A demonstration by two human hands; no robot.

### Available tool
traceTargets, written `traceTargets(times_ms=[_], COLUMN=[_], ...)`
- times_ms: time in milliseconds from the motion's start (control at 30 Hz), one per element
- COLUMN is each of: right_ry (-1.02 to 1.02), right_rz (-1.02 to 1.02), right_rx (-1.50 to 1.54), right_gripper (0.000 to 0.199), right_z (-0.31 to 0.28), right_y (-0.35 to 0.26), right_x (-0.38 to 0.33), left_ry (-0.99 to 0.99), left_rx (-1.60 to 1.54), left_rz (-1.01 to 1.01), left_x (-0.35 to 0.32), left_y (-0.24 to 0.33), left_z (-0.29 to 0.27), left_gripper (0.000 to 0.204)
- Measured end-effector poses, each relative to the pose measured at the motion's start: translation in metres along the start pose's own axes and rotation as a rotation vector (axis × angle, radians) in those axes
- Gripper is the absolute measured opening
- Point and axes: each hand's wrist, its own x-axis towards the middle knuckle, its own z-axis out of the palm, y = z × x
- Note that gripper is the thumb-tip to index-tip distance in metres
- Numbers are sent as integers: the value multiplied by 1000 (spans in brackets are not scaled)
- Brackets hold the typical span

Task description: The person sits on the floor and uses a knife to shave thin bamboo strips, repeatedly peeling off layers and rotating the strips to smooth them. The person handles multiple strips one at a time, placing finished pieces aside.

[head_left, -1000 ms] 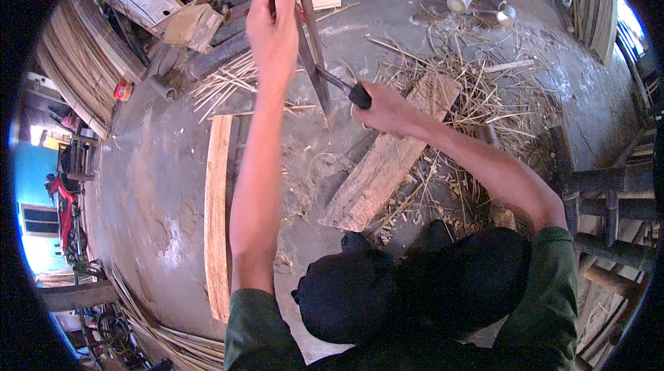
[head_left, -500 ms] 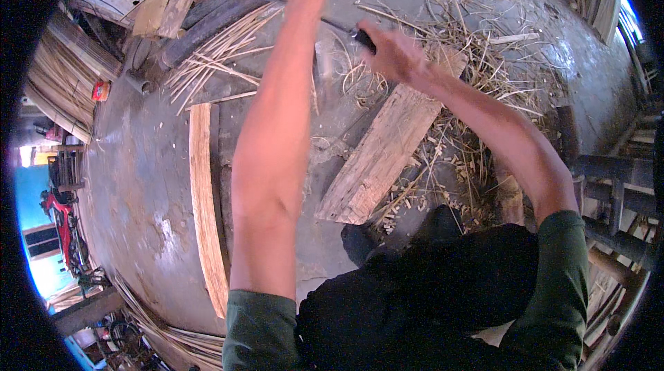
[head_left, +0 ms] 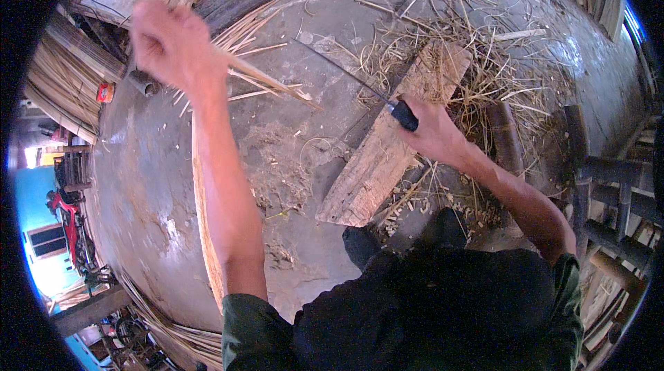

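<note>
My right hand [head_left: 439, 132] is closed around the black handle of a long, thin-bladed knife [head_left: 349, 73]. The blade points up and to the left over the floor. Beneath this hand lies a thick, rough wooden plank [head_left: 366, 181], set at a slant. My left hand [head_left: 173, 46], smeared by motion, is raised at the upper left with its fingers curled. A pale bamboo strip [head_left: 266, 79] runs out from behind its wrist toward the middle and appears to be in its grip; the hand hides the other end.
Tangled shavings [head_left: 498, 59] and small cut pieces [head_left: 394, 222] lie around the plank. Bamboo poles [head_left: 245, 4] and loose thin strips fill the upper left. A long split bamboo piece [head_left: 207, 246] lies beside my left arm. Dark bamboo framework [head_left: 615, 170] stands at the right.
My left hand has swung left and down from the top middle. My right hand has moved right and down with the knife, its blade now in plain view above the floor.
</note>
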Motion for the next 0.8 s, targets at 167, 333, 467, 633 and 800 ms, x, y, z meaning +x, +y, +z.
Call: traceTargets(times_ms=[167, 333, 467, 633, 800], right_ry=[82, 156, -106, 4, 145], right_rz=[-85, -37, 221, 136, 27], right_rx=[116, 353, 13, 243, 209], right_gripper=[33, 40, 43, 42, 38], right_z=[-10, 15, 62, 21, 45], right_y=[-58, -65, 8, -47, -19], right_x=[-21, -52, -62, -53, -67], left_ry=[149, 248, 258, 244, 228], left_rx=[-38, 193, 220, 103, 108], left_rz=[-99, 88, 24, 11, 1], left_x=[-16, -41, -44, -53, -57], left_y=[31, 18, 30, 33, 42], left_z=[-3, -4, 9, 1, 11], left_gripper=[42, 44, 44, 39, 37])
